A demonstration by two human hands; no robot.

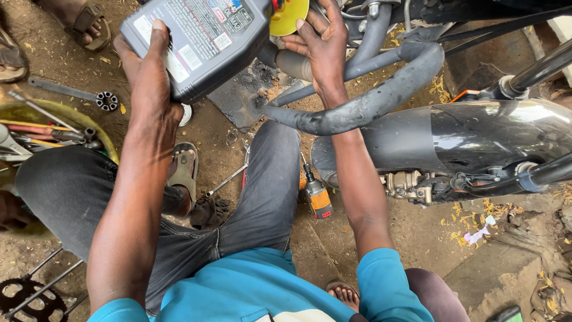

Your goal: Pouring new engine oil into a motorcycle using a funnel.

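My left hand grips a dark grey oil jug, tipped on its side with its mouth toward a yellow funnel. My right hand holds that funnel at its rim, close to the motorcycle engine at the top of the view. The jug's cap end meets the funnel's edge. My right forearm reaches over the curved grey crash guard bar. I sit with my knees in dark jeans spread below.
A black front mudguard and fork tubes fill the right. On the dirt lie a wrench, a socket tool, an orange-black screwdriver handle, a yellow basin of tools and a sprocket. Another person's sandalled feet are top left.
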